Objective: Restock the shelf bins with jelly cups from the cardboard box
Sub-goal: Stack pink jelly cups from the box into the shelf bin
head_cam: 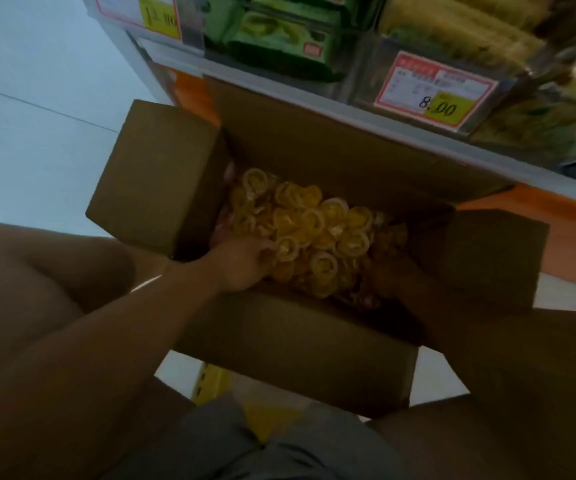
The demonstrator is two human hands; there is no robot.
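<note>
An open cardboard box (pixel 300 344) stands on the floor in front of the shelf, between my knees. A heap of yellow jelly cups (pixel 317 220) fills its bottom. My left hand (pixel 241 263) reaches in from the left, and its fingers curl into the jelly cups at the near side of the heap. My right hand (pixel 392 273) is also inside the box, at the right end of the heap. It lies in deep shadow, so its fingers are not readable.
Above the box, clear shelf bins hold green packets (pixel 279 32) and yellowish packets (pixel 463 32), with price tags (pixel 435 91) on their fronts. An orange shelf base (pixel 556 216) runs behind the box. Box flaps stand open left (pixel 154 178) and right (pixel 494 258). Pale floor lies at left.
</note>
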